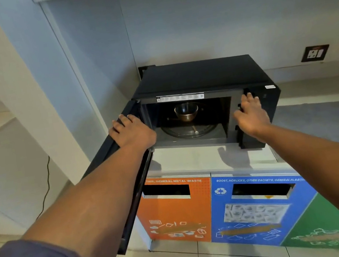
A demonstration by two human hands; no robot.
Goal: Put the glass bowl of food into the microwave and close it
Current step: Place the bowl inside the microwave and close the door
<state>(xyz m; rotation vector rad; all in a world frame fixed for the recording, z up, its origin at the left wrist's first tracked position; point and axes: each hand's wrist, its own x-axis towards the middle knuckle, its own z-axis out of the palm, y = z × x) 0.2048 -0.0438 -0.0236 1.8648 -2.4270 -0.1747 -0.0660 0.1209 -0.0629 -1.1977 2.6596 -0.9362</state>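
Glass bowl (186, 112) already sat on the microwave (200, 74) turntable. My left hand (130, 132) lay flat on the open door (111, 159), gripping nothing; my right hand (251, 115) rested spread against the control side. Next: swing the door shut.

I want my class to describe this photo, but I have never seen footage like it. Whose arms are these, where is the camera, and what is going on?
The one picture comes from a camera worn on a person's head, looking down at their own arms. The left hand rests on the open microwave door. The right hand rests flat on the microwave front, by the controls. A bowl already sits inside on the turntable. The microwave stands on a white counter above recycling bins. Neither hand holds anything.
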